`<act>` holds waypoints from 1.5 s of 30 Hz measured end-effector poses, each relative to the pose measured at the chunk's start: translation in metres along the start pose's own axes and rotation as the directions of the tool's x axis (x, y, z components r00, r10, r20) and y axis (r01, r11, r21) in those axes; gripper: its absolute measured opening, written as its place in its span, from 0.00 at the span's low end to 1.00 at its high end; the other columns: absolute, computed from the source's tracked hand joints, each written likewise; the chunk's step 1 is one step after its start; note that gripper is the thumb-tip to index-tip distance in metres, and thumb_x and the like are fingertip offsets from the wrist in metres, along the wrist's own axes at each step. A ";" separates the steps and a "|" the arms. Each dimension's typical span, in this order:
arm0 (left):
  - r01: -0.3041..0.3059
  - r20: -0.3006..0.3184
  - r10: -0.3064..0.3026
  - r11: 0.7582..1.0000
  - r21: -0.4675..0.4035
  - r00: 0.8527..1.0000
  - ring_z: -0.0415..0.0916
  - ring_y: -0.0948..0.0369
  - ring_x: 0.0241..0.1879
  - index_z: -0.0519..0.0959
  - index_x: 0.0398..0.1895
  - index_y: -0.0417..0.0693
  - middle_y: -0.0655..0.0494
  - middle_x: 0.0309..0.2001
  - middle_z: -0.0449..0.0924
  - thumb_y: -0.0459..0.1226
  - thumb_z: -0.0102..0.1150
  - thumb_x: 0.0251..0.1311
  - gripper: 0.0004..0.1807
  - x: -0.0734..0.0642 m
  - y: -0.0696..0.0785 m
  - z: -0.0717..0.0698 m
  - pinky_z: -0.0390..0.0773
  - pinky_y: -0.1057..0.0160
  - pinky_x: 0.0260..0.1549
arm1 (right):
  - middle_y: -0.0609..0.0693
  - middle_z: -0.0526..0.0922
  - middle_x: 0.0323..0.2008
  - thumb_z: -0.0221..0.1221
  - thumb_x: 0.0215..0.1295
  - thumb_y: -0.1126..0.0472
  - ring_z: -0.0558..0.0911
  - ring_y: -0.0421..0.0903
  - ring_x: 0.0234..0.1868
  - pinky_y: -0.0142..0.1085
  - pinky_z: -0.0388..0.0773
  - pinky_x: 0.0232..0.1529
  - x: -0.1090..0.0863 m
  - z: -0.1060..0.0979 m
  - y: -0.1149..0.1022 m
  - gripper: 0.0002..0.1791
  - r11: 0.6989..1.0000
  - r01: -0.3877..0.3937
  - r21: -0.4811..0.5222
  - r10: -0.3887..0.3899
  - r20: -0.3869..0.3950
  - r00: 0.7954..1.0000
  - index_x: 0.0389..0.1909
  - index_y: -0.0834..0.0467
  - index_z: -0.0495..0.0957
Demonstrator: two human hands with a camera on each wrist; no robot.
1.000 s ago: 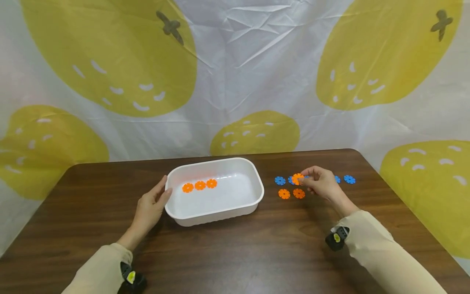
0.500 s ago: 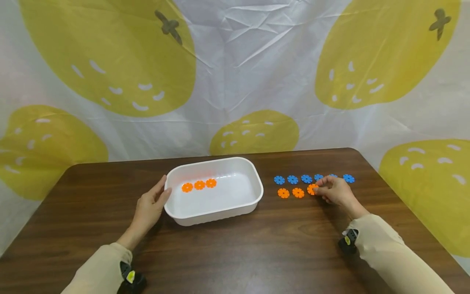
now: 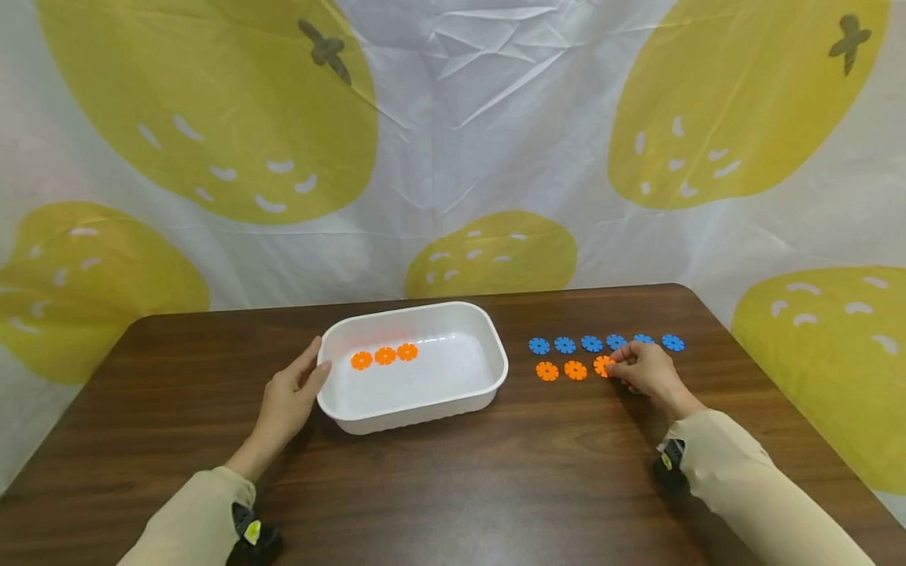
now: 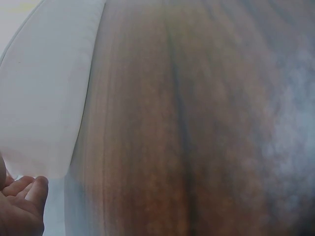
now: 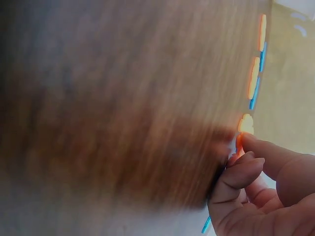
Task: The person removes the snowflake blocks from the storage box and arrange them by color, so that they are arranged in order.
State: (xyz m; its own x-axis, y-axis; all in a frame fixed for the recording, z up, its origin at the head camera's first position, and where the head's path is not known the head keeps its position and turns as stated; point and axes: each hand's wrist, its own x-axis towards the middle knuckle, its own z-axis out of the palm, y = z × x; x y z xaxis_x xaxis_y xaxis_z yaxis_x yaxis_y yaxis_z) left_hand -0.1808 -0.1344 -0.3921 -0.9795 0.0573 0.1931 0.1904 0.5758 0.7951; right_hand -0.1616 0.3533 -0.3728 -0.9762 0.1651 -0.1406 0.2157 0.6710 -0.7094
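My left hand (image 3: 288, 401) holds the left end of a white plastic tub (image 3: 425, 397), thumb at the rim and fingers along the outer wall. In the left wrist view its fingertips (image 4: 38, 189) touch the tub wall (image 4: 47, 93). Three orange notched discs (image 3: 385, 356) lie in a row inside the tub. To the right of the tub, my right hand (image 3: 651, 371) pinches an orange notched disc (image 3: 602, 365) at table level, partly hidden by the fingers. Left of it lie two more orange discs (image 3: 576, 370), in line with it.
Behind the orange row, several blue notched discs (image 3: 591, 343) form a line on the brown wooden table (image 3: 453, 487). A white cloth with yellow fruit shapes (image 3: 491, 255) hangs behind the table's far edge.
My right hand has carried the orange disc rightward and down from over the blue row to the end of the orange row. It has barely moved since half a second ago. The left hand stays put.
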 end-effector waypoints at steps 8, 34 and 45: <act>0.008 -0.008 -0.008 1.000 -0.011 1.000 0.64 0.45 0.63 0.63 0.68 0.41 0.42 0.64 0.64 0.43 0.49 0.68 0.28 0.000 -0.001 0.000 0.65 0.47 0.62 | 0.48 0.77 0.24 0.59 0.60 0.66 0.72 0.40 0.22 0.31 0.74 0.22 0.004 0.001 -0.001 0.11 1.000 -0.010 -0.009 0.010 -0.003 1.000 0.39 0.70 0.73; 0.009 -0.005 -0.010 1.000 -0.025 1.000 0.66 0.46 0.62 0.63 0.68 0.42 0.42 0.64 0.65 0.43 0.50 0.68 0.28 0.000 0.000 0.000 0.67 0.49 0.60 | 0.56 0.80 0.30 0.56 0.66 0.61 0.72 0.40 0.23 0.32 0.75 0.22 -0.001 0.002 -0.013 0.17 0.999 0.048 0.007 -0.048 0.004 0.999 0.47 0.71 0.72; 0.029 0.006 -0.028 0.999 -0.035 1.000 0.64 0.46 0.64 0.62 0.68 0.42 0.44 0.65 0.64 0.44 0.50 0.68 0.28 0.000 0.002 -0.002 0.66 0.49 0.61 | 0.47 0.73 0.21 0.55 0.67 0.62 0.70 0.39 0.19 0.32 0.74 0.21 -0.005 0.026 -0.083 0.15 0.957 0.207 0.205 -0.216 0.024 0.976 0.46 0.70 0.72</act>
State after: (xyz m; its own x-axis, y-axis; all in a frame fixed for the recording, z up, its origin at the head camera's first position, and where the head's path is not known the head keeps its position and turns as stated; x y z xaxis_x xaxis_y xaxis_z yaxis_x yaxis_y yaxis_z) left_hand -0.1798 -0.1346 -0.3894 -0.9849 0.0458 0.1669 0.1644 0.5487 0.8197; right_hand -0.1747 0.2779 -0.3315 -1.0000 -0.0014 -0.0008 -0.0001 0.5276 -0.8495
